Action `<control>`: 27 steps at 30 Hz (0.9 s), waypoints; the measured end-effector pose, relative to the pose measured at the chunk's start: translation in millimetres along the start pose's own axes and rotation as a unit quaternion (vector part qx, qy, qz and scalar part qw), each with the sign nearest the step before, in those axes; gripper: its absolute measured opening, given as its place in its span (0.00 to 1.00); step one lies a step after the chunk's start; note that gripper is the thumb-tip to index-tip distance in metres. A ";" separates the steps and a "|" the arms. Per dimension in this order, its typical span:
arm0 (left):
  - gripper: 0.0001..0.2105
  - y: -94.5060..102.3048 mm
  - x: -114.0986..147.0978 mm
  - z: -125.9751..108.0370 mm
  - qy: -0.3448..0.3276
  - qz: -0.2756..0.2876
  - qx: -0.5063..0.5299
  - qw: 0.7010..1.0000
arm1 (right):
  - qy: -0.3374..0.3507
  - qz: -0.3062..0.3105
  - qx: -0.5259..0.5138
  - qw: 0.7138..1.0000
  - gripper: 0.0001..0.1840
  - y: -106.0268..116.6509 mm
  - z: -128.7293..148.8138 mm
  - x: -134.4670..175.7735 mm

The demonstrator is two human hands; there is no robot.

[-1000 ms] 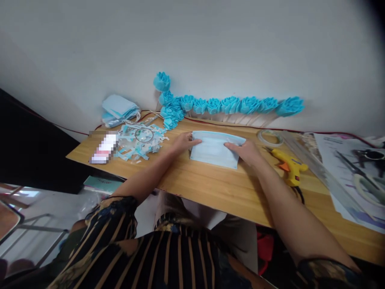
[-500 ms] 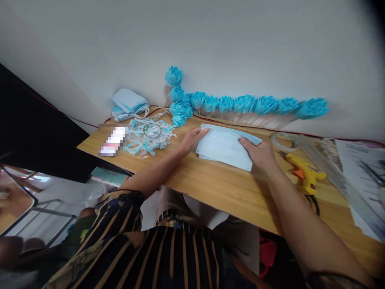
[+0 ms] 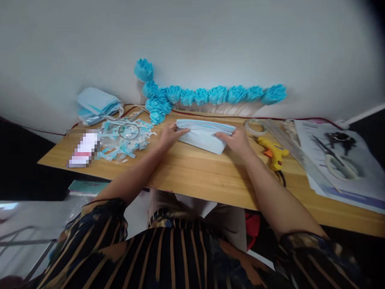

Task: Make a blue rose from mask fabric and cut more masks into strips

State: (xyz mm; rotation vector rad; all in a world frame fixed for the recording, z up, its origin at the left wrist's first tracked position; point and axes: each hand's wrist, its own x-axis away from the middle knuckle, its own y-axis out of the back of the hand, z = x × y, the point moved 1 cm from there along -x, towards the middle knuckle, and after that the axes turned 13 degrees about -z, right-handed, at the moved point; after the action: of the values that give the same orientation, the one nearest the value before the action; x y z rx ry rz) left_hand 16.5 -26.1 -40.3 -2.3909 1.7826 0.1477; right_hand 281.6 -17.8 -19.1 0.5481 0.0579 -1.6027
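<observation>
Between my two hands is a light blue pleated face mask [image 3: 202,138], stretched sideways just above the table, with several layered edges along its top. My left hand [image 3: 170,135] pinches its left end, thumb on the near face and fingers behind. At the right end, my right hand [image 3: 237,140] grips it the same way, the thumb lying across the front. The fingers behind the mask are partly hidden. A yellow glue gun [image 3: 273,152] lies on the table to the right of my right hand. Cut blue and white scraps [image 3: 132,136] are heaped left of my left hand.
Blue handmade flowers [image 3: 218,95] on thin stems line the wall. More folded masks [image 3: 98,102] sit at the back left, near a blurred phone [image 3: 84,148]. Tape [image 3: 255,126], scissors [image 3: 341,162] and printed paper [image 3: 369,176] lie on the right of the wooden table [image 3: 192,172].
The view has swung right, bringing the scissors fully into sight. The mask, still in both hands, has tipped so its layered top edge shows and its front looks shorter.
</observation>
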 end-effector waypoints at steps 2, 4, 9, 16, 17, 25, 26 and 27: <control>0.21 0.8 -0.2 2.1 -0.014 -0.001 0.000 1.000 | -0.002 0.027 -0.012 1.000 0.21 1.5 0.2 -0.8; 0.23 3.7 -0.9 2.6 -0.018 0.001 -0.026 1.000 | 0.005 0.059 -0.014 0.998 0.25 2.8 -2.1 -2.3; 0.24 10.7 -2.8 -2.2 -0.030 0.086 -0.180 0.980 | 0.023 0.151 0.005 0.988 0.28 3.7 -14.9 -5.9; 0.26 12.7 -4.5 -2.2 -0.063 0.095 -0.245 0.963 | -0.001 0.101 0.033 0.994 0.22 1.5 -21.6 -7.6; 0.25 13.3 -5.1 0.3 -0.052 0.084 -0.238 0.966 | -0.015 0.087 0.016 0.996 0.22 0.5 -21.2 -7.2; 0.28 10.9 -2.2 8.1 0.020 0.045 -0.104 0.993 | -0.049 -0.002 -0.052 0.997 0.21 -6.2 -13.1 -3.6; 0.29 9.7 -0.6 6.8 0.029 0.049 -0.099 0.993 | -0.040 -0.015 -0.036 0.998 0.21 -5.7 -12.2 -3.9; 0.29 8.8 0.9 5.2 0.039 0.056 -0.094 0.993 | -0.029 -0.026 -0.022 0.999 0.21 -4.6 -11.4 -4.3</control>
State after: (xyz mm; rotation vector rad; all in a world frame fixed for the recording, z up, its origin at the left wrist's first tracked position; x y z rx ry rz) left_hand 8.4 -28.4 -46.2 -2.4530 2.0232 0.2477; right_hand 280.8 -9.2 -28.8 0.4683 0.0637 -1.6631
